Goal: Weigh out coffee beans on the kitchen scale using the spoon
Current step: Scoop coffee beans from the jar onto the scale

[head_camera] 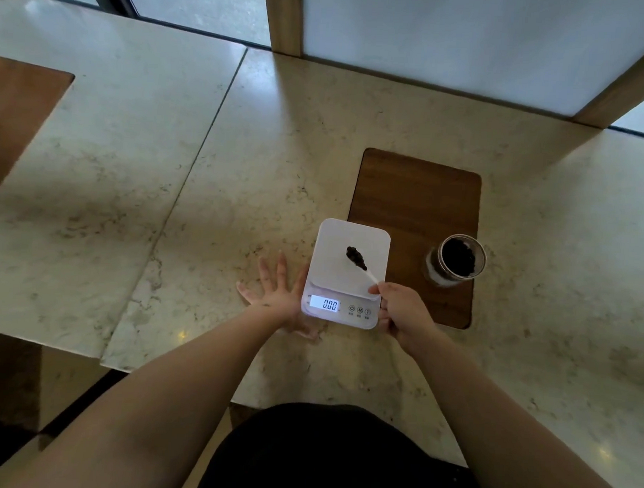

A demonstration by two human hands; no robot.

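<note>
A white kitchen scale (344, 241) sits on the marble counter, and its lit display (325, 303) reads 000. My right hand (402, 312) grips the handle of a white spoon (371, 277) at the scale's right front corner. The spoon's bowl holds a heap of dark coffee beans (356, 257) over the middle of the weighing plate. My left hand (274, 295) lies flat with fingers spread on the counter, touching the scale's left side. An open glass jar of coffee beans (456, 260) stands to the right of the scale.
The jar stands on a dark wooden inlay (415, 196) set into the marble counter (204, 201). Another wooden inlay (16, 119) is at the far left. A wood-framed panel (451, 39) rises behind the counter. The counter's front edge is near my body.
</note>
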